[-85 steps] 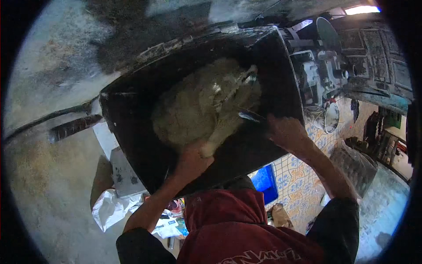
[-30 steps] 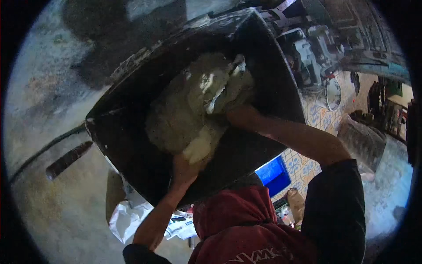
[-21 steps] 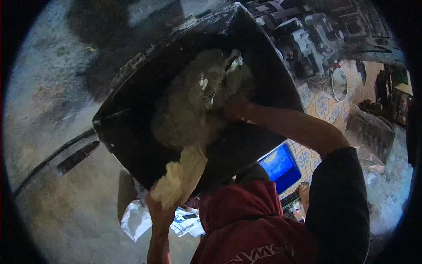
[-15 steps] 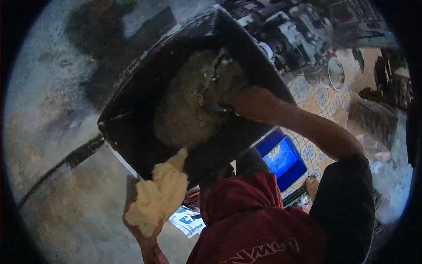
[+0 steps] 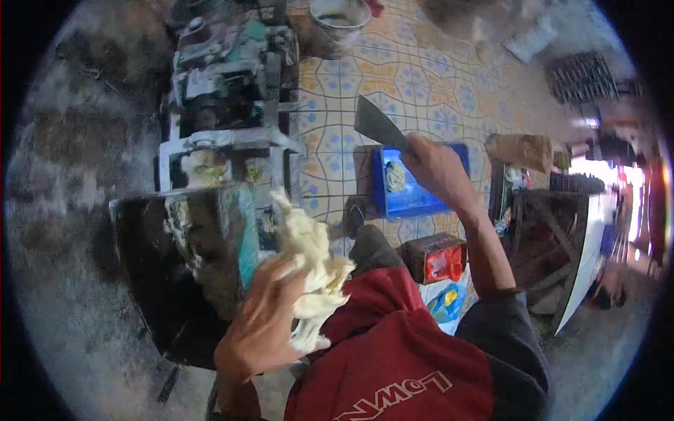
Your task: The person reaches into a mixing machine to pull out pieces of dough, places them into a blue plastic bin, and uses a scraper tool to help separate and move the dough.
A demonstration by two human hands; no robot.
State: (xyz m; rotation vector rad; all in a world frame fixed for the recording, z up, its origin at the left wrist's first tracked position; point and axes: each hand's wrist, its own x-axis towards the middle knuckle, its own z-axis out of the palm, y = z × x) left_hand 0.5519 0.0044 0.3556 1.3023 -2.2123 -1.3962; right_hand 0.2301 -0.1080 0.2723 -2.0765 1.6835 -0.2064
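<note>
A ragged, stretchy lump of pale dough [image 5: 309,245] hangs in my left hand [image 5: 263,319], whose fingers curl round it. My right hand [image 5: 439,172] grips a scraper [image 5: 378,125] with a broad dark blade that points up and to the left. Below that hand a blue plastic crate [image 5: 421,203] sits on the floor, a small lump of dough [image 5: 397,177] inside it. To the left of my left hand stands a deep dark bin [image 5: 151,295] with pale dough smeared along its inner side. The bin's bottom is too dark to make out.
Beyond the bin is a machine with a grey metal frame [image 5: 225,139]. At the far side stands a white bucket [image 5: 344,12]. A carton with red packaging [image 5: 442,265] lies near my lap, and a table with a pale side panel [image 5: 583,259] stands to the right.
My right hand has come out of the bin, and the scraper now shows in it. My left hand has carried the dough away from the bin's edge. The view has swung right.
</note>
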